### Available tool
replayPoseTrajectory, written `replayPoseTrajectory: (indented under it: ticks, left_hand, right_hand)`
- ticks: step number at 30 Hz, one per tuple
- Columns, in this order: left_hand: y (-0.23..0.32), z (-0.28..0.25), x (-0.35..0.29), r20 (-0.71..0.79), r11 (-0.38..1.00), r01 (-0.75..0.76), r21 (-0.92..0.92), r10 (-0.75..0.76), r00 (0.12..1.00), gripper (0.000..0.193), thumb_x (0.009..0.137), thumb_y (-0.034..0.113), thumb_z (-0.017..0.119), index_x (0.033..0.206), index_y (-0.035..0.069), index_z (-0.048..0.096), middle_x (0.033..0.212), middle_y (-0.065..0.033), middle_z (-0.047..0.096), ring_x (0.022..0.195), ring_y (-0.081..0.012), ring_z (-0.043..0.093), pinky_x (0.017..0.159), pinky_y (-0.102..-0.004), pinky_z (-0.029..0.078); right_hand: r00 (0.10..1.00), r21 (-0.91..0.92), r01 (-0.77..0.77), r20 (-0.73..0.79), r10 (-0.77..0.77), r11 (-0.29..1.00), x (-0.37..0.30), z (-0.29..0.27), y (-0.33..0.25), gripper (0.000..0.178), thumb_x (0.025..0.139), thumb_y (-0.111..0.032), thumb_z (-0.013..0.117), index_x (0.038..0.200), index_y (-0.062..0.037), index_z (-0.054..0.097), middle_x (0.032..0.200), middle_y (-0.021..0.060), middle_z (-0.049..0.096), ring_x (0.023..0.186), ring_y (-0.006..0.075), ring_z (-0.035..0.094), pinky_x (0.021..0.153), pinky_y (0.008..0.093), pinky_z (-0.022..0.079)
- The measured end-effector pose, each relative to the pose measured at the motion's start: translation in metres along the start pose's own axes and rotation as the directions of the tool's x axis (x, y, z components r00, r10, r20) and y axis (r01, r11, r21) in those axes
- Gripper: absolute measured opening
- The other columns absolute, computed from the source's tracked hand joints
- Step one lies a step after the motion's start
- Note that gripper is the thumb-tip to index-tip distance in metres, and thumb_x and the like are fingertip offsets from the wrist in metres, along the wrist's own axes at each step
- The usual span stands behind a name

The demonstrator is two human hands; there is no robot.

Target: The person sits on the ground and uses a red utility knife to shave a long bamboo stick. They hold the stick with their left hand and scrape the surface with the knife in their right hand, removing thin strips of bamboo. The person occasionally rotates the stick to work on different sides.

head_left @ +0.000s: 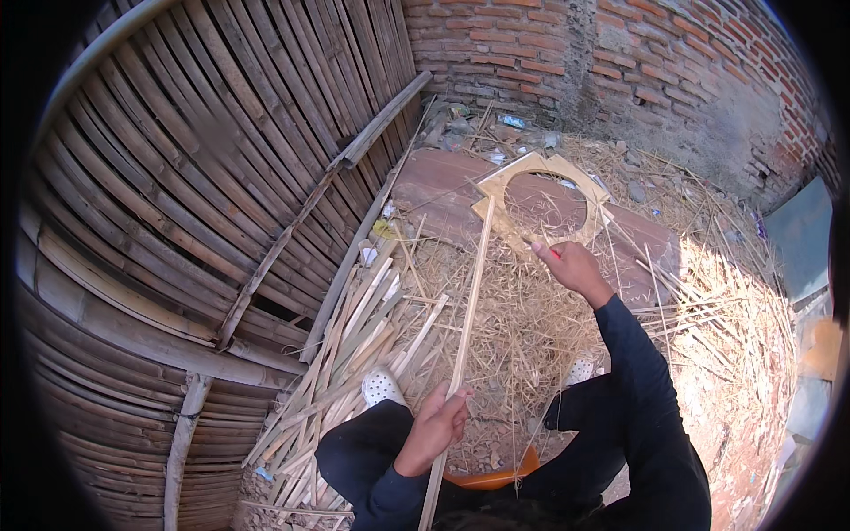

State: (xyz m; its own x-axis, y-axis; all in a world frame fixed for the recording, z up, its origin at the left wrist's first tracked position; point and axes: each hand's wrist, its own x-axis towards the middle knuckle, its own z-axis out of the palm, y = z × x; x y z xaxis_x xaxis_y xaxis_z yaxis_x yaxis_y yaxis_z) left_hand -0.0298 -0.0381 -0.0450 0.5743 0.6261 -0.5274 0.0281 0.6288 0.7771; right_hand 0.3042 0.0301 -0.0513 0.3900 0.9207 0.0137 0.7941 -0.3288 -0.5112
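My left hand (436,427) is closed around a long pale bamboo strip (474,305). The strip slants up and away from my lap, and its far end reaches the left side of a flat wooden frame (595,188) with a large round hole. My right hand (577,270) is closed at the near edge of that frame. A small red part shows by its thumb, but the fingers hide most of what they grip. The frame lies over a reddish-brown board (434,181) on the ground.
Split bamboo strips (354,350) lie heaped left of my legs, beside a slatted bamboo wall (221,142). Thin shavings (522,341) cover the ground between my feet. A brick wall (496,44) closes off the back. An orange thing (496,478) shows beneath me.
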Motion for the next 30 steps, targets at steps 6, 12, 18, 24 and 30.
replayPoseTrajectory:
  ticks: [6,12,18,24,30]
  left_hand:
    - [0.005,0.008,0.003,0.022,1.000,-0.006,0.001,0.006,1.000,0.025,0.100,0.025,0.044,0.115,0.006,0.051,0.060,0.0047,0.034,0.043,-0.0047,0.031,0.041,-0.0211,0.026]
    - [-0.003,0.010,-0.003,-0.006,0.977,-0.119,0.176,0.122,0.993,0.024,0.099,0.020,0.046,0.118,0.006,0.050,0.060,0.0063,0.034,0.046,-0.0024,0.030,0.042,-0.0202,0.023]
    - [-0.003,0.004,0.000,-0.047,0.833,-0.305,0.461,0.366,0.929,0.026,0.097,0.020,0.049,0.115,0.002,0.053,0.069,-0.0039,0.051,0.057,-0.0134,0.048,0.057,-0.0291,0.041]
    - [0.010,0.011,-0.009,-0.042,0.644,-0.304,0.702,0.464,0.885,0.024,0.094,0.015,0.049,0.113,0.001,0.050,0.070,-0.0190,0.057,0.064,-0.0347,0.060,0.061,-0.0396,0.046]
    - [0.009,0.015,-0.016,-0.043,0.668,-0.263,0.696,0.405,0.913,0.023,0.092,0.013,0.051,0.112,0.002,0.050,0.066,-0.0172,0.056,0.060,-0.0338,0.059,0.058,-0.0392,0.045]
  right_hand:
    - [0.820,-0.079,0.561,0.186,-0.541,0.824,-0.085,0.039,-0.071,0.068,0.079,-0.073,0.049,0.063,-0.0091,0.067,0.050,0.0138,0.056,0.051,0.0323,0.060,0.048,0.0411,0.045]
    - [0.929,-0.136,0.370,0.071,-0.364,0.919,-0.049,0.039,-0.061,0.071,0.078,-0.074,0.047,0.064,-0.0081,0.067,0.050,0.0150,0.056,0.051,0.0323,0.060,0.047,0.0405,0.045]
    - [0.804,-0.035,0.588,0.139,-0.579,0.808,-0.088,0.056,-0.076,0.063,0.073,-0.072,0.057,0.058,-0.0104,0.062,0.048,0.0106,0.054,0.045,0.0301,0.057,0.043,0.0400,0.042]
    - [0.716,-0.070,0.694,-0.031,-0.697,0.716,-0.074,0.065,-0.071,0.062,0.069,-0.071,0.062,0.052,-0.0113,0.055,0.046,0.0069,0.052,0.042,0.0283,0.054,0.041,0.0381,0.040]
    - [0.835,-0.181,0.528,-0.069,-0.546,0.830,-0.039,0.055,-0.057,0.063,0.073,-0.072,0.056,0.057,-0.0114,0.062,0.048,0.0087,0.055,0.043,0.0288,0.056,0.043,0.0388,0.042]
